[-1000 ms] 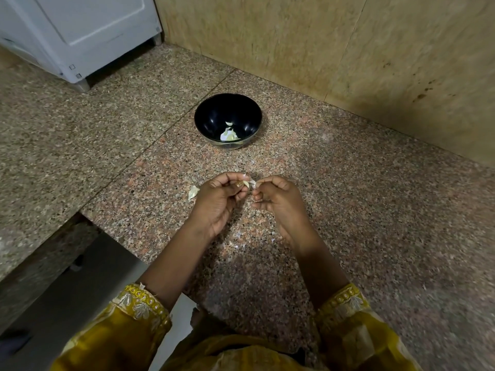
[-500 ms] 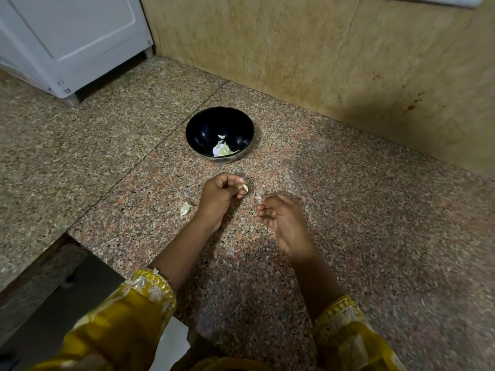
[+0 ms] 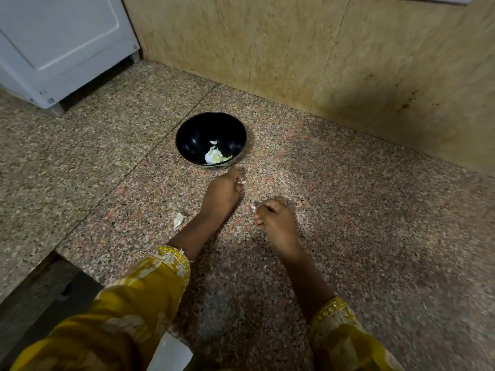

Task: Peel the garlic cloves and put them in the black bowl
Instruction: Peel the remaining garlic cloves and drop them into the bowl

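The left hand, fingers pinched on a pale garlic clove, reached just short of the black bowl on the desk, while the right hand, curled around a scrap, best stayed clear.

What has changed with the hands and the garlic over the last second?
The hands came apart. The left hand, closed on a small pale piece, likely the garlic clove, has reached toward the black bowl and is just short of its rim. The right hand drew back, curled, a skin scrap at its fingertips. The bowl's contents and the loose peel stayed put.
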